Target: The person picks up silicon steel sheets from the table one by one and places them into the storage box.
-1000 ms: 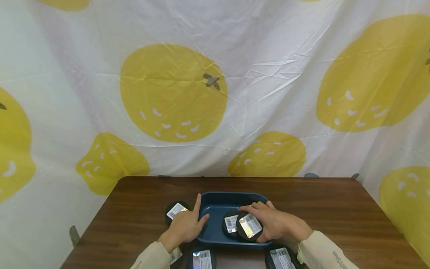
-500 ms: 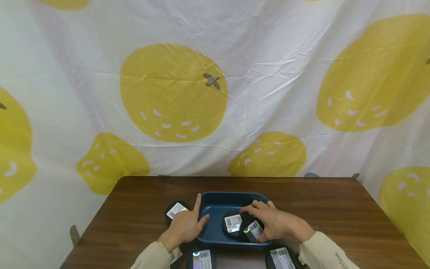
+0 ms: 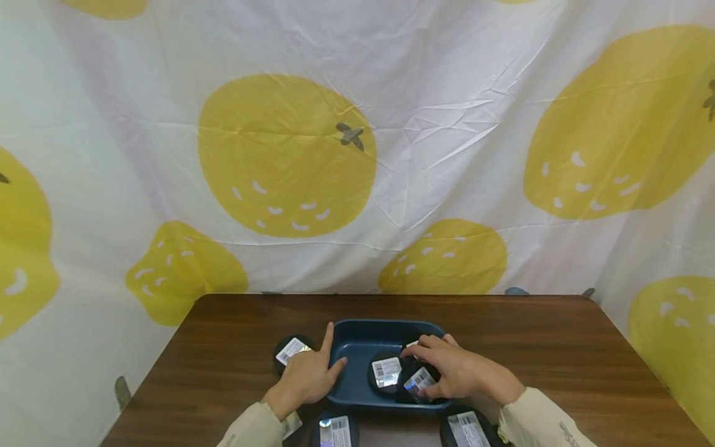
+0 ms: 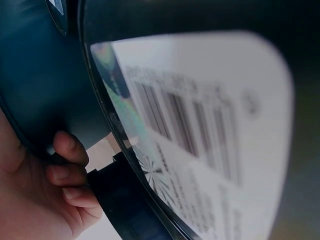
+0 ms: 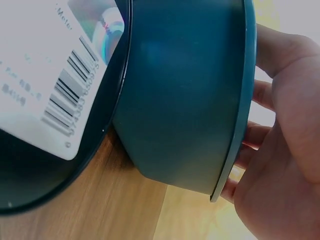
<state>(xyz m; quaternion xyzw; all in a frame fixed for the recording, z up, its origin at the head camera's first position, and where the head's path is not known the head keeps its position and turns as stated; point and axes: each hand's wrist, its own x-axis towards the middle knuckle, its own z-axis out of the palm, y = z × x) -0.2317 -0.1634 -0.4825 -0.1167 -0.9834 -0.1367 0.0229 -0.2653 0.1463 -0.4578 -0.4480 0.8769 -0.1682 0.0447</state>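
Holding: the right grip (image 3: 457,371) pinches one black disc (image 3: 418,380) inside the tray (image 3: 352,366), at its 4 o'clock; whether it lies flat there cannot be told.
Steadying: the left grip (image 3: 307,375) clasps the tray's 9 o'clock wall, index finger straight along the rim.
Discs inside: besides the pinched one, a middle disc (image 3: 386,372) near the tray's centre and a far disc (image 3: 412,343) towards 2 o'clock, mostly hidden by fingers.
Discs outside: on the surface (image 3: 536,347), a side disc (image 3: 290,351) at 9 o'clock, a covered disc (image 3: 292,425) at 8, a near disc (image 3: 334,433) at 7, a corner disc (image 3: 468,428) at 4.
Progress: three in, four out; if all belong inside, a little under half looks done.
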